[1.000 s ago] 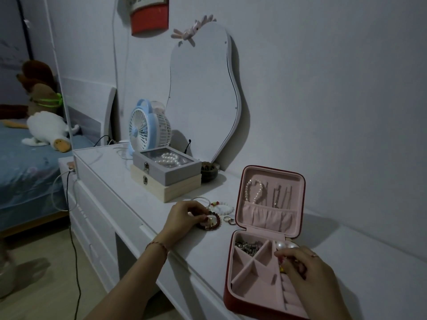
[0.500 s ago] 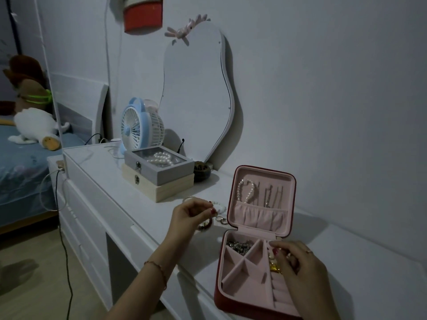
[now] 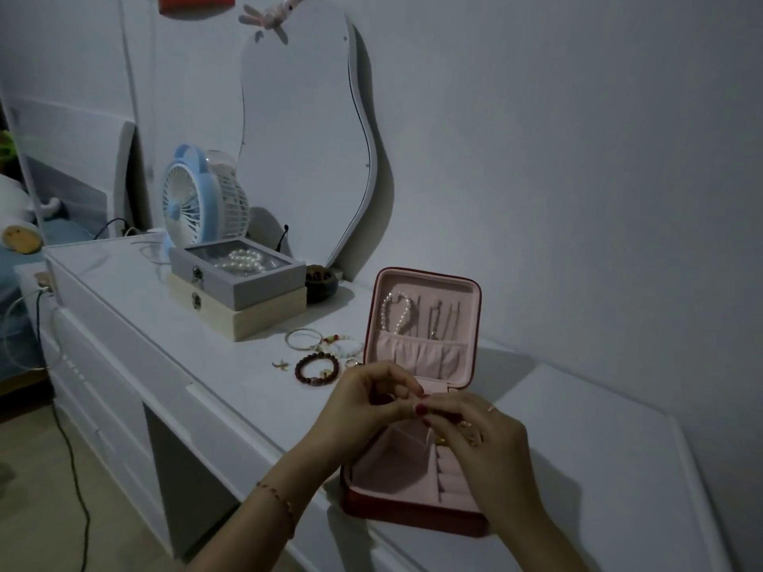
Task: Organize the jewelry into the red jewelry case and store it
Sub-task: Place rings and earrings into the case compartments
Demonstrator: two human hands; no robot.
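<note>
The red jewelry case (image 3: 413, 516) lies open on the white dresser (image 3: 136, 307), its pink lid upright with a pearl bracelet (image 3: 394, 313) and thin chains hung inside. My left hand (image 3: 363, 400) and my right hand (image 3: 481, 443) meet above the case's tray, fingertips pinched together on a small piece of jewelry that I cannot make out. To the left of the case lie a dark red bead bracelet (image 3: 317, 368), a silver bangle (image 3: 303, 338), a white bead bracelet (image 3: 344, 345) and a small gold piece (image 3: 280, 364).
Two stacked boxes (image 3: 237, 293), the upper one holding pearls, stand behind the loose jewelry. A blue fan (image 3: 198, 198), a wavy mirror (image 3: 305, 130) and a small dark bowl (image 3: 320, 282) sit near the wall. Cables hang off the dresser's left end.
My left hand has left the bracelets and moved right over the case, where it now meets my right hand. The dark red bracelet lies on the dresser again. The camera has moved closer.
</note>
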